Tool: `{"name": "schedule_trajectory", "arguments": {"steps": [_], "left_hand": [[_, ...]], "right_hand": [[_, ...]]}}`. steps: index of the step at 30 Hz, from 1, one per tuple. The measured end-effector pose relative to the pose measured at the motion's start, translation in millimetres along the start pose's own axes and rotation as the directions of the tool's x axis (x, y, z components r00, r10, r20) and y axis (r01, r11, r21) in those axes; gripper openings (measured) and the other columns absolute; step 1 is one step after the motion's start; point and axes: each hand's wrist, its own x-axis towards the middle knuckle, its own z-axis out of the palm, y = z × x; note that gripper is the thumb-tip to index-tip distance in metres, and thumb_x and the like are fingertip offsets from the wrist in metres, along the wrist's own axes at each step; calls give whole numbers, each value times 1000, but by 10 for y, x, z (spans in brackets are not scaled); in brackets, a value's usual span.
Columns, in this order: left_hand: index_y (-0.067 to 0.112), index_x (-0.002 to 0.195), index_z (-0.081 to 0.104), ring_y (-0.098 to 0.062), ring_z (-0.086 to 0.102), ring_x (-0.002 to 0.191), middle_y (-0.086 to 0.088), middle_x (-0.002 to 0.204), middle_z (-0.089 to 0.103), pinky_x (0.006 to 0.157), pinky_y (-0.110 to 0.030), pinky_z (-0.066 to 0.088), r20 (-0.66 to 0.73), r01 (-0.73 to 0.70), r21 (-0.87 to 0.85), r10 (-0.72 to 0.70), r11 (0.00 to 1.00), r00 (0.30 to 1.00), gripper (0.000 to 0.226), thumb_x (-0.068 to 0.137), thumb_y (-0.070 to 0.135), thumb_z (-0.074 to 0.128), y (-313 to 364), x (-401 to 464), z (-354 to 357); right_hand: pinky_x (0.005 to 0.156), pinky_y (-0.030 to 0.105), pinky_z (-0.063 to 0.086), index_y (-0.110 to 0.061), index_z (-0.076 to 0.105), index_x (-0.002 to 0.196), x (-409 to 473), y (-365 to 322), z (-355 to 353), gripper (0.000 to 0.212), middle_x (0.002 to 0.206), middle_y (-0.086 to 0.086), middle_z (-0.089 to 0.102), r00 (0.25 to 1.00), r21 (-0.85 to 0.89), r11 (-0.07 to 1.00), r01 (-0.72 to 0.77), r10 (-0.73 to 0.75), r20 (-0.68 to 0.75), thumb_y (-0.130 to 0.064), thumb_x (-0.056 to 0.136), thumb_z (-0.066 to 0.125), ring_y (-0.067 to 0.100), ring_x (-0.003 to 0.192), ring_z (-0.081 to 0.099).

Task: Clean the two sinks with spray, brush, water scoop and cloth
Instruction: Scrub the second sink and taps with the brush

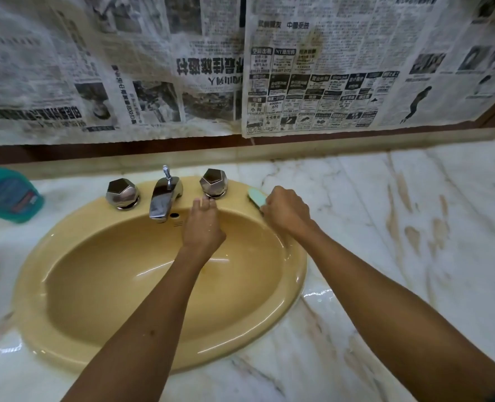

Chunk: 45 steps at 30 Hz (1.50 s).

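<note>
The right hand [286, 211] grips the brush [257, 197] on the back rim of the sink [294, 274]; the left hand [203, 224] lies relaxed, fingers touching the rim under the right knob [213, 182]; the spray [7, 194] stands on the counter [385, 227], at left.

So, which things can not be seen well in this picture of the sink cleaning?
- Brush, head view: the right hand covers most of it; the bristles are hidden.
- Spray bottle, head view: cut off by the left edge; its label is blurred.
- Second sink: only a pale curved shape at the left edge, too little to tell.
- Left hand fingertips: whether they touch the right tap knob is unclear.
- Drain of the yellow sink: hidden behind the left forearm.
</note>
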Motion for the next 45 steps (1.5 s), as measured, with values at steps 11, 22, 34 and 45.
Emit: {"name": "schedule_trajectory", "arguments": {"steps": [11, 22, 34, 45], "left_hand": [[7, 150, 31, -25, 25, 143, -8, 155, 32, 115, -33, 26, -25, -28, 20, 29, 999, 999, 76, 81, 16, 64, -88, -8, 17], [14, 154, 28, -24, 28, 145, -3, 161, 25, 111, -34, 33, 19, -57, -136, 60, 989, 998, 75, 85, 15, 59, -211, -76, -129], [6, 129, 58, -33, 55, 121, -10, 142, 52, 87, -40, 52, -163, -261, -118, 241, 958, 957, 60, 70, -4, 56, -713, -329, 47], [-2, 128, 59, -33, 45, 133, -19, 136, 55, 110, -50, 38, -254, -45, 53, 57, 998, 965, 71, 58, -1, 73, -1183, -345, 81]], "right_hand": [[59, 31, 44, -13, 66, 81, 259, -138, 29, 16, 78, 1, 63, 999, -6, 999, 42, -42, 18, -28, 86, 64, 23, 73, 60], [62, 32, 40, -15, 64, 95, 136, -205, 22, 21, 92, 7, 66, 976, -327, 923, 204, -218, -4, -33, 95, 56, 25, 76, 56], [67, 34, 37, -4, 58, 120, -287, -1011, 434, 31, 113, 14, 63, 832, -570, 642, 512, -536, 143, -2, 93, 44, 33, 102, 63], [70, 34, 39, -10, 56, 122, -212, -1115, 396, 34, 113, 13, 64, 911, -429, 811, 399, -406, 79, -1, 90, 47, 33, 103, 61]]}}
